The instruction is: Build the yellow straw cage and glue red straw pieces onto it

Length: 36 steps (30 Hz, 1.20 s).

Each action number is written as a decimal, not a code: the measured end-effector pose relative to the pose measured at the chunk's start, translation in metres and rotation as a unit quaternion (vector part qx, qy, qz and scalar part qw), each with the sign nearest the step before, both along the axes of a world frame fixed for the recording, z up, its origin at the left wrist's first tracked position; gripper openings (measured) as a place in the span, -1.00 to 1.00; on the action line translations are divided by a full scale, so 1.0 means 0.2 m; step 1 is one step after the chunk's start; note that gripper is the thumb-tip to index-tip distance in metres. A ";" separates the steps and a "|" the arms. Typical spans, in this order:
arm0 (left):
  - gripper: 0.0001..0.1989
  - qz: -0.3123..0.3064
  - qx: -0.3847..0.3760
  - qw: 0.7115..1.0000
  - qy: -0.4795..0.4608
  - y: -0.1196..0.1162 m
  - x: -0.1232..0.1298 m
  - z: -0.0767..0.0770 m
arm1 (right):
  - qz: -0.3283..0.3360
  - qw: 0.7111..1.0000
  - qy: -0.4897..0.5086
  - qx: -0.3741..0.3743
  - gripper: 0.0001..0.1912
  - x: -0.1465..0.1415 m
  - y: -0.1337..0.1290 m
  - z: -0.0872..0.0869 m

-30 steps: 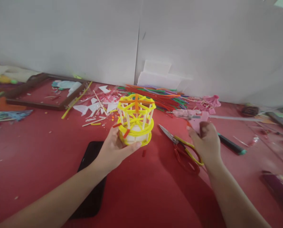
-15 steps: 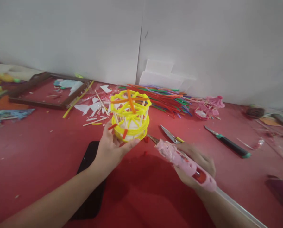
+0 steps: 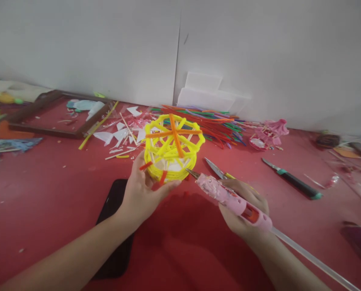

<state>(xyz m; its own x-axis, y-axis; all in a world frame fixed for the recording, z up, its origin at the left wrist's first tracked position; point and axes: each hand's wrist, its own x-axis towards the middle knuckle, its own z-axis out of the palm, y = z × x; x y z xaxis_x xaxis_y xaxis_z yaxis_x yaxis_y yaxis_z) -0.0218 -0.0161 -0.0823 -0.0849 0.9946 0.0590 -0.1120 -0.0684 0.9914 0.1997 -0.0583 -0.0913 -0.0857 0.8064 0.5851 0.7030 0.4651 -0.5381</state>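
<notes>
A round yellow frame (image 3: 171, 171) with white posts, an orange cross on its top ring and two short red pieces at its base is tilted towards me. My left hand (image 3: 142, 192) holds it at the lower left, the thumb under the base. My right hand (image 3: 244, 206) is closed round a pink glue gun (image 3: 223, 194), with a clear glue stick (image 3: 313, 256) coming out of its rear. The metal nozzle (image 3: 192, 173) is at the lower right rim of the frame; whether it touches cannot be told.
Scissors (image 3: 213, 167) lie just beyond my right hand, a green-black knife (image 3: 298, 184) farther right. A black phone (image 3: 115, 234) is under my left forearm. Behind are coloured stems (image 3: 210, 127), a pink model (image 3: 268, 135), white scraps (image 3: 120, 135) and a brown frame (image 3: 47, 131).
The yellow frame has tilted towards me and shifted slightly right, so its top shows more. The glue gun has moved a little left and up, its nozzle now at the base rim.
</notes>
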 end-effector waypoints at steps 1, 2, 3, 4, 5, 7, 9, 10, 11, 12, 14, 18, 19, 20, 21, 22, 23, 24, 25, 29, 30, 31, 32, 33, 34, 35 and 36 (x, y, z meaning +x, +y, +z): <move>-0.20 -0.003 0.005 1.000 0.000 0.00 0.00 0.00 | -0.004 1.000 0.002 -0.015 -0.85 0.00 0.00 0.00; -0.21 -0.005 0.010 1.000 0.001 0.00 0.00 0.00 | 0.000 1.000 0.001 -0.022 -0.86 0.00 0.00 0.00; -0.21 -0.007 0.012 1.000 0.002 0.00 0.00 0.00 | 0.004 1.000 0.001 -0.026 -0.86 0.00 0.00 0.00; -0.22 -0.008 0.012 1.000 0.002 0.00 0.00 0.00 | 0.003 1.000 0.001 -0.030 -0.85 0.00 0.00 0.00; -0.22 -0.010 0.011 1.000 0.002 0.00 0.00 0.00 | 0.005 0.999 0.002 -0.033 -0.85 0.00 0.00 0.00; -0.22 -0.007 0.007 1.000 0.002 0.00 0.00 0.00 | 0.011 0.999 0.003 -0.036 -0.86 0.00 0.00 0.00; -0.20 -0.005 0.005 1.000 0.003 0.00 0.00 0.00 | 0.017 0.999 0.006 -0.034 -0.87 0.00 0.01 0.00; -0.20 -0.003 0.005 1.000 0.003 0.00 0.00 0.00 | 0.019 0.999 0.007 -0.032 -0.87 0.00 0.01 0.00; -0.20 -0.003 0.005 1.000 0.001 0.00 0.00 0.00 | 0.020 0.999 0.009 -0.031 -0.87 0.00 0.01 0.01; -0.20 -0.002 0.004 1.000 0.000 0.00 0.00 0.00 | 0.020 0.999 0.011 -0.030 -0.87 0.00 0.01 0.01; -0.20 -0.001 0.001 1.000 -0.003 0.00 0.00 0.00 | 0.017 0.999 0.014 -0.030 -0.86 0.00 0.01 0.01; -0.21 -0.002 0.007 1.000 -0.004 0.00 0.00 -0.01 | 0.013 0.999 0.017 -0.040 -0.91 0.00 0.01 0.01; -0.20 -0.004 0.009 1.000 -0.004 0.00 0.00 -0.02 | 0.012 0.999 0.018 -0.043 -0.92 0.00 0.01 0.01; -0.21 -0.006 0.008 1.000 -0.003 0.00 -0.01 -0.02 | 0.010 0.999 0.018 -0.047 -0.93 0.00 0.01 0.01; -0.21 -0.008 0.005 1.000 -0.003 0.00 -0.01 -0.02 | 0.008 0.999 0.018 -0.049 -0.93 0.00 0.01 0.01; -0.20 -0.010 0.003 1.000 -0.004 0.00 -0.01 -0.02 | 0.007 0.998 0.019 -0.051 -0.94 0.00 0.01 0.01; -0.19 -0.010 0.001 1.000 -0.007 0.00 -0.01 -0.02 | 0.007 0.998 0.020 -0.052 -0.95 0.00 0.01 0.01; -0.19 -0.009 0.000 1.000 -0.009 0.00 -0.01 -0.02 | 0.008 0.998 0.021 -0.053 -0.95 0.00 0.01 0.01; -0.19 -0.006 -0.001 1.000 -0.009 0.00 0.00 -0.01 | 0.008 0.998 0.022 -0.053 -0.95 0.00 0.01 0.01; -0.20 -0.007 0.007 1.000 -0.003 0.00 0.00 0.00 | 0.006 0.998 0.024 -0.052 -0.94 -0.01 0.02 0.01; -0.20 -0.010 0.013 1.000 -0.002 0.00 0.00 0.00 | 0.005 0.998 0.024 -0.052 -0.93 -0.01 0.02 0.01; -0.20 -0.013 0.018 1.000 -0.001 0.00 -0.01 0.00 | 0.004 0.998 0.024 -0.051 -0.93 0.00 0.02 0.01; -0.19 -0.014 0.020 1.000 0.000 0.00 -0.01 0.00 | 0.005 0.998 0.024 -0.050 -0.92 0.00 0.02 0.01; -0.19 -0.013 0.019 1.000 0.001 0.00 -0.01 0.00 | 0.005 0.999 0.024 -0.048 -0.92 0.00 0.02 0.01; -0.19 -0.011 0.016 1.000 0.002 0.00 -0.01 0.00 | 0.007 0.999 0.025 -0.045 -0.92 0.00 0.02 0.01; -0.19 -0.010 0.012 1.000 0.002 0.00 -0.01 0.00 | 0.009 0.999 0.024 -0.043 -0.92 0.00 0.02 0.01; -0.19 -0.010 0.009 1.000 -0.001 0.00 -0.01 0.00 | 0.011 0.999 0.024 -0.041 -0.92 0.00 0.02 0.01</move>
<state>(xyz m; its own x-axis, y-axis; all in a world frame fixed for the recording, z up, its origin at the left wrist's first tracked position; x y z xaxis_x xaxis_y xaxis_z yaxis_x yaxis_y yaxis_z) -0.0243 -0.0165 -0.0833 -0.0648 0.9949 0.0773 -0.1147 -0.0844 0.9898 0.1998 -0.0548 -0.0889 -0.0774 0.8497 0.5215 0.6658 0.4334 -0.6073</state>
